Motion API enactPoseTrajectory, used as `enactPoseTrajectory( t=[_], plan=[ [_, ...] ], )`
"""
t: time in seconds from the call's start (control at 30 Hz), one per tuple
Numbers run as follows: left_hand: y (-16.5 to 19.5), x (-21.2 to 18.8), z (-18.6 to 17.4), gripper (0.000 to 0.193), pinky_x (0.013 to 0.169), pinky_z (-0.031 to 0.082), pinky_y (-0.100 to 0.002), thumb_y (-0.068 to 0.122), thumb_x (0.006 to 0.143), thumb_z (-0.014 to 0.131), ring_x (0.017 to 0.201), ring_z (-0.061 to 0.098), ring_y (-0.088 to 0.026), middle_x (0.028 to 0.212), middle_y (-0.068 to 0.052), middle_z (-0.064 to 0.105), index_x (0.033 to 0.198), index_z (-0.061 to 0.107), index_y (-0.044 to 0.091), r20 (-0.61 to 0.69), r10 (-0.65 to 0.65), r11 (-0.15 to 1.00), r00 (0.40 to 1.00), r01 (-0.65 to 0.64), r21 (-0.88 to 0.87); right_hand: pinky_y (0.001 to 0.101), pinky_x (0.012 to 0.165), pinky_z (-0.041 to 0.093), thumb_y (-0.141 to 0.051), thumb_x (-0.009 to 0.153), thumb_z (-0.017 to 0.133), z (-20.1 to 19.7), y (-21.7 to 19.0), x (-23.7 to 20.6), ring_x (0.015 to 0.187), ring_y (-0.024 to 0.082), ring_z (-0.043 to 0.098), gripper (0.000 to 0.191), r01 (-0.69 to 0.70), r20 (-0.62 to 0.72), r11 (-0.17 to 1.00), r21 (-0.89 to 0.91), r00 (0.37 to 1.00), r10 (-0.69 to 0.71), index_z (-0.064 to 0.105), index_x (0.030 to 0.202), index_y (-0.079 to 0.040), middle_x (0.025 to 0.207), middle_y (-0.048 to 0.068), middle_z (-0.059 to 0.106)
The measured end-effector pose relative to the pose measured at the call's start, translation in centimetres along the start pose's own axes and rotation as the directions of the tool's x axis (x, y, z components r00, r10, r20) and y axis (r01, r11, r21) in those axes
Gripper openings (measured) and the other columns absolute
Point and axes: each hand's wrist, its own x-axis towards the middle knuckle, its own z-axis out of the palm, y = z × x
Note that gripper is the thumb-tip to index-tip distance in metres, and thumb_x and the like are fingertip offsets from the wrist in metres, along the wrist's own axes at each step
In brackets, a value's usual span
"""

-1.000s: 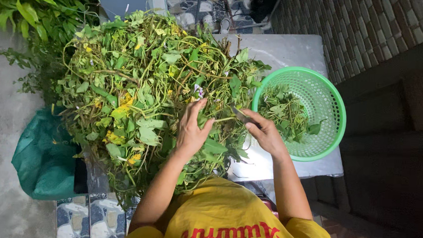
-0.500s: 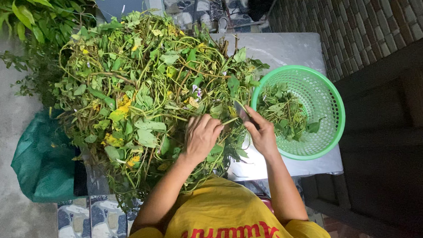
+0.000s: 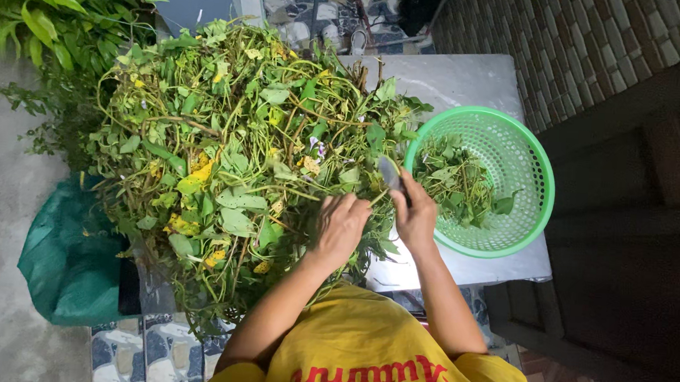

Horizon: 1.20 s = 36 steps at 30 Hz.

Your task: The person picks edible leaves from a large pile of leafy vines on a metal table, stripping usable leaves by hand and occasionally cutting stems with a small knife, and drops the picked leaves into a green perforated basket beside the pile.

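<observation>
Outdoors, on a pale grey stone worktop (image 3: pixel 454 81) set beside patterned blue-and-white floor tiles (image 3: pixel 169 345), we look straight down at our own two bare arms reaching forward from a yellow shirt (image 3: pixel 370 348). Most of the worktop is buried under a big tangled heap of green leafy vines (image 3: pixel 234 147), with yellowed leaves and a few small purple flowers mixed in. Our left hand (image 3: pixel 340 228) lies palm down on the near edge of that heap, wrist bent slightly, fingers curled together around a thin stem it grips among the leaves. Our right hand (image 3: pixel 415 214) is just beside it, raised a little, fingers closed on the handle of a small knife (image 3: pixel 391 174) whose grey blade points away from us toward the heap; the two hands are near each other but not touching. Right of the hands, touching the edge of the heap, stands a round green plastic mesh basket (image 3: pixel 528 158) holding a loose layer of picked green leaves (image 3: pixel 457 182). On the concrete ground at the left sits a dark green plastic bag (image 3: pixel 65 262), and broad-leaved green plants (image 3: pixel 47 13) fill the far left corner.
</observation>
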Motion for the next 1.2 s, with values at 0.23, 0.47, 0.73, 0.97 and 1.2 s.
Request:
enactPoseTrajectory(
  t=[0.23,0.47,0.73,0.97,1.2],
  plan=[
    [-0.7,-0.3,0.4,0.011,0.072,0.049,-0.032,0.016,0.092,0.066,0.08,0.062,-0.018,0.091,-0.004,0.067,0.093,0.071,0.006,0.075,-0.117,0.956,0.99,0.133,-0.261,0.025,0.044,0.037,-0.028,0.109,0.056,-4.5,8.2,2.9,0.053,0.007,0.047,0.025,-0.383,0.009,0.522,0.762,0.813,0.583,0.065,0.125,-0.011,0.073,0.0,0.055],
    [-6.5,1.2,0.2,0.016,0.07,0.052,-0.026,0.015,0.103,0.063,0.071,0.054,-0.012,0.08,-0.002,0.058,0.101,0.064,0.0,0.476,-0.388,0.0,0.789,0.517,-0.856,0.0274,0.046,0.039,-0.027,0.11,0.056,-8.5,12.1,3.1,0.053,0.013,0.048,0.044,-0.519,0.064,0.528,0.672,0.752,0.656,0.038,0.144,-0.006,0.071,0.003,0.053],
    [-8.5,0.6,0.7,0.015,0.069,0.048,-0.028,0.014,0.101,0.063,0.071,0.054,-0.012,0.082,-0.003,0.062,0.105,0.067,0.0,0.464,-0.301,-0.388,0.833,0.338,-0.858,0.0256,0.057,0.042,-0.019,0.109,0.057,-7.6,4.3,2.4,0.068,0.009,0.051,0.06,-0.238,-0.143,0.8,0.55,0.917,0.372,0.034,0.163,-0.01,0.087,0.003,0.056],
    [-7.8,0.0,1.1,0.019,0.064,0.042,-0.024,0.015,0.103,0.062,0.069,0.05,-0.008,0.077,0.002,0.057,0.105,0.069,-0.002,0.524,-0.133,-0.15,0.842,0.505,-0.85,0.0395,0.091,0.053,-0.015,0.093,0.07,-5.7,-4.0,3.5,0.108,0.026,0.066,0.072,-0.041,0.41,0.957,0.287,0.908,-0.084,0.038,0.157,-0.008,0.144,0.017,0.056],
    [-7.9,-0.5,1.6,0.02,0.06,0.038,-0.021,0.018,0.104,0.06,0.066,0.047,-0.005,0.073,0.006,0.053,0.104,0.071,0.001,0.495,-0.188,0.123,0.848,0.52,-0.845,0.0365,0.087,0.055,-0.024,0.093,0.07,-4.8,-5.4,4.7,0.099,0.026,0.073,0.047,-0.224,0.591,0.969,0.105,0.798,0.12,0.052,0.134,-0.009,0.106,0.013,0.076]
  ],
)
